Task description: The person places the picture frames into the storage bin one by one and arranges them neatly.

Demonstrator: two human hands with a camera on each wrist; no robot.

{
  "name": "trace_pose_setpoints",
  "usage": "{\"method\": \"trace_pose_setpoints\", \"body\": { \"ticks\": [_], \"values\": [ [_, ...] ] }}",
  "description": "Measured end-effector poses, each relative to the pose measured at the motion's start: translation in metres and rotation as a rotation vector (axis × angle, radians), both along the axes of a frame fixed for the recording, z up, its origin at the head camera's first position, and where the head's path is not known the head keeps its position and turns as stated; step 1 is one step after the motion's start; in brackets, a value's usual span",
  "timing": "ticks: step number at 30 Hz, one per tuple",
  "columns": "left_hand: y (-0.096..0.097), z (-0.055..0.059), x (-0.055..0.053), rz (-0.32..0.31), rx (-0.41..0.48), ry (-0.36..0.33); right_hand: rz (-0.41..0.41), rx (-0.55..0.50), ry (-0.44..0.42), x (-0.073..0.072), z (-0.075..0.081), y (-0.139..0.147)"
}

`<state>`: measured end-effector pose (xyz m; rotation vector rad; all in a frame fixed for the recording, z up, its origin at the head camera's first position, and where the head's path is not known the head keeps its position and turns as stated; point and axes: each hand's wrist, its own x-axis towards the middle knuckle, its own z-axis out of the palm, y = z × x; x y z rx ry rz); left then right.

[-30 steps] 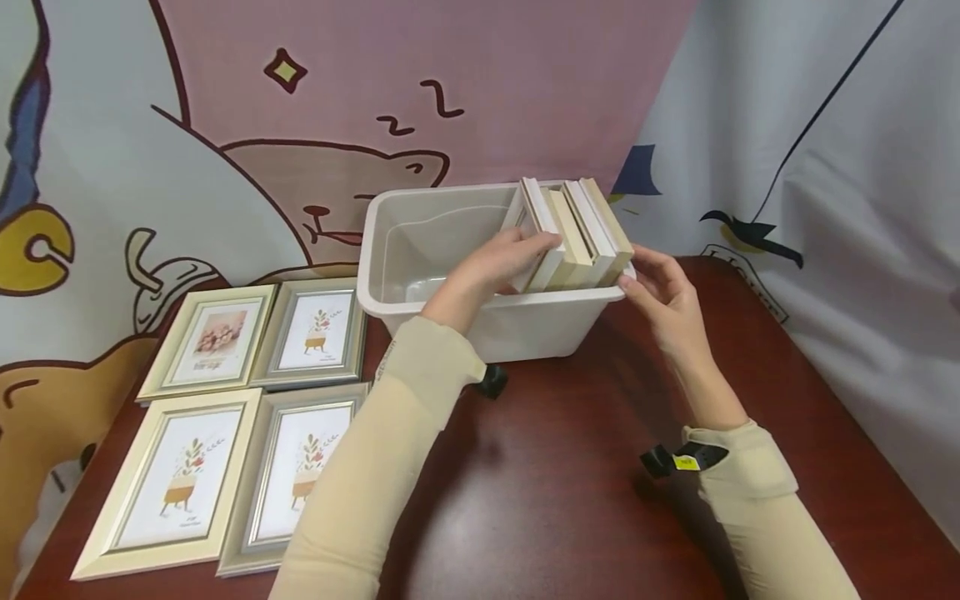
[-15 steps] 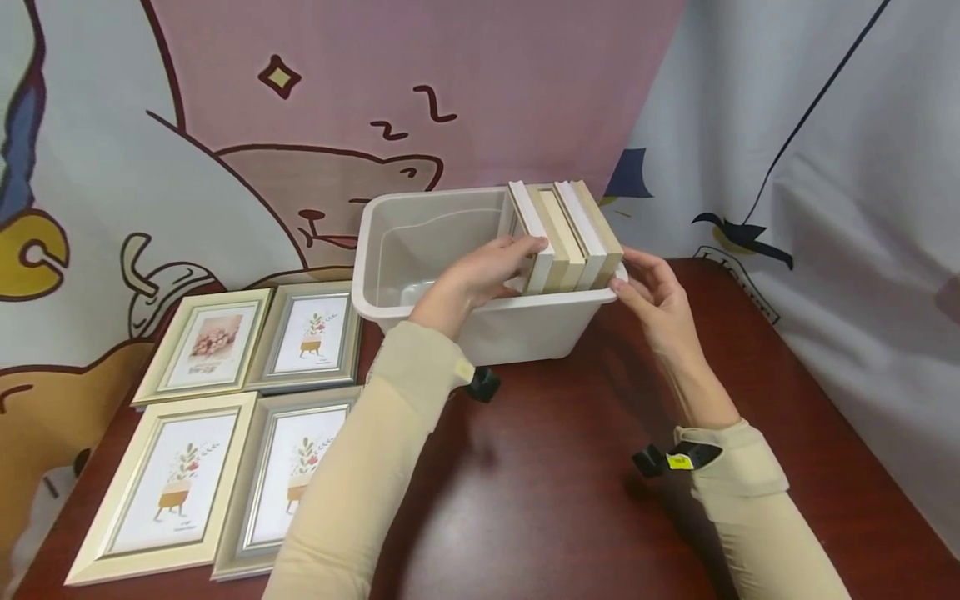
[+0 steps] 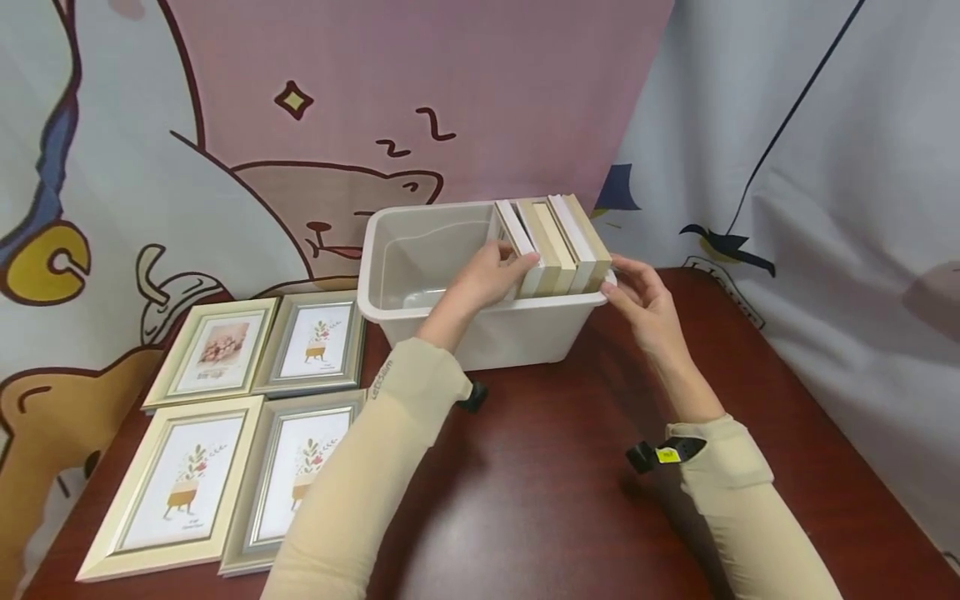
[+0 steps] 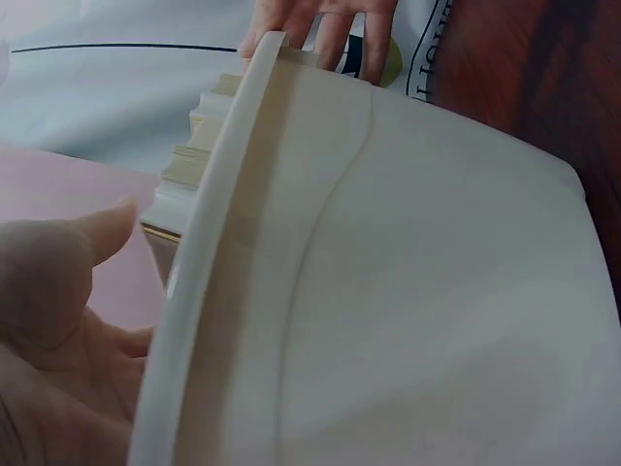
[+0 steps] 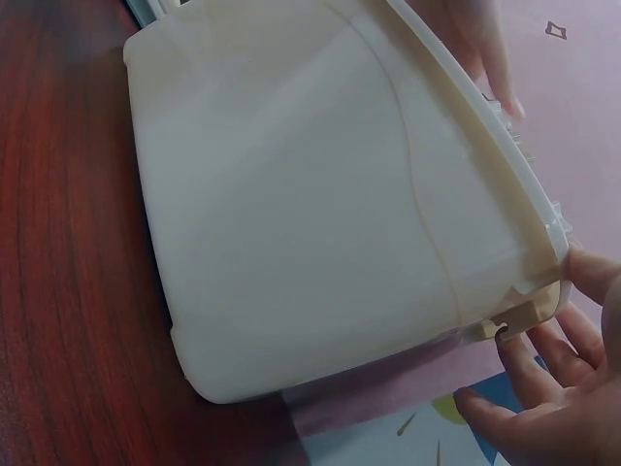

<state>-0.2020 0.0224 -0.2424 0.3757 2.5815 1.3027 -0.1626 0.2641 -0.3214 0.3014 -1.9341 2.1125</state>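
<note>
1. One table (image 3: 525,500) is shared by a bin (image 3: 517,333), far side, and four flat frames (image 3: 183,487), left.
2. Upright frames (image 3: 553,246) are packed in the bin's right end.
3. Left hand (image 3: 483,275) is spread, thumb at the leftmost one.
4. Right hand (image 3: 647,307): bin is pinched at its right end.
</note>
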Motion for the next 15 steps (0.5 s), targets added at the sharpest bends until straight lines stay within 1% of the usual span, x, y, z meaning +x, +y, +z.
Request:
{"method": "trace_pose_setpoints", "body": {
  "ticks": [2,3,5,8,10,12,15],
  "values": [
    [-0.003,0.000,0.001,0.006,0.003,0.026,0.011,0.000,-0.010,-0.001,0.000,-0.001],
    [-0.005,-0.001,0.001,0.001,-0.010,0.040,0.013,0.002,-0.015,-0.001,-0.001,-0.001],
    [-0.008,-0.002,0.002,-0.027,-0.044,0.065,0.010,0.012,-0.026,0.000,-0.001,-0.001],
    [-0.012,-0.003,0.002,-0.081,-0.072,0.074,0.000,0.026,-0.042,0.002,-0.002,-0.001],
    [-0.014,-0.004,0.002,-0.099,-0.058,0.077,-0.008,0.035,-0.050,0.003,-0.002,0.000],
    [-0.017,-0.003,0.002,-0.100,-0.033,0.083,-0.008,0.033,-0.055,0.004,0.000,0.000],
    [-0.024,0.001,0.003,-0.097,-0.003,0.117,-0.011,0.016,-0.054,0.005,0.004,0.000]
  ]
}}
